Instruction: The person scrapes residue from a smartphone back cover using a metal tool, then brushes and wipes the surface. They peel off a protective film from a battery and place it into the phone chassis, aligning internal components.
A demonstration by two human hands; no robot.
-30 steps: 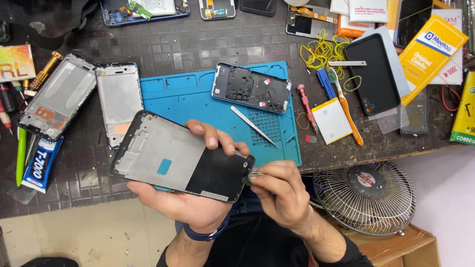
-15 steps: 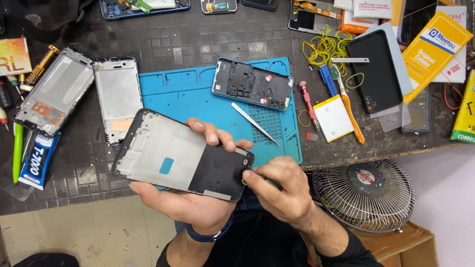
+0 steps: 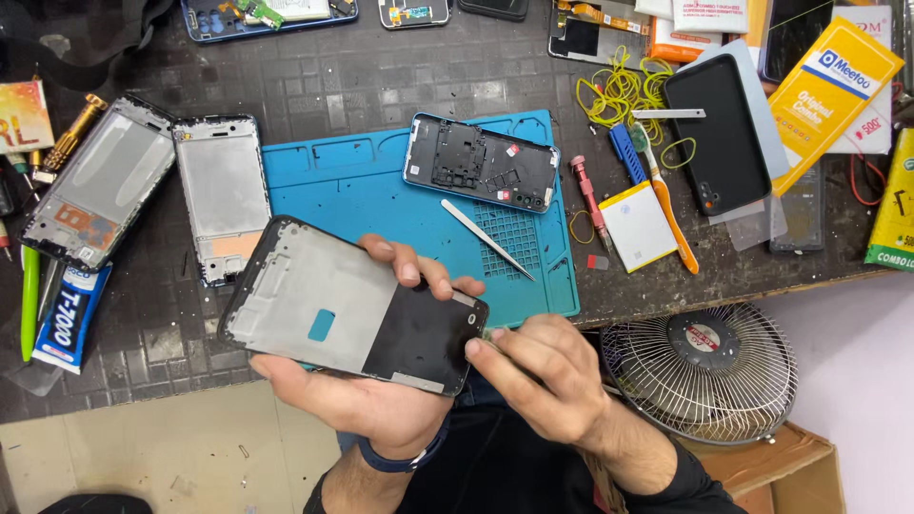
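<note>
My left hand [image 3: 367, 395] holds a phone frame [image 3: 352, 306] from beneath, fingers curled over its top edge. The frame is a black-rimmed rectangle with a pale metal plate and a small blue patch. My right hand [image 3: 538, 376] pinches a small object, too small to make out, against the frame's right end. On the blue work mat [image 3: 343, 186] behind lie an opened phone body [image 3: 481, 162] and metal tweezers [image 3: 487, 239].
Two more phone frames [image 3: 221, 195] lie left of the mat beside a glue tube [image 3: 69, 319]. Right of the mat are a red screwdriver [image 3: 588, 197], an orange toothbrush [image 3: 666, 205], a battery [image 3: 636, 227], a black phone case [image 3: 717, 133] and boxes. A small fan [image 3: 705, 371] stands below the table edge.
My right hand has moved left and up until its fingertips meet the frame's right end. The frame has stayed nearly still in my left hand.
</note>
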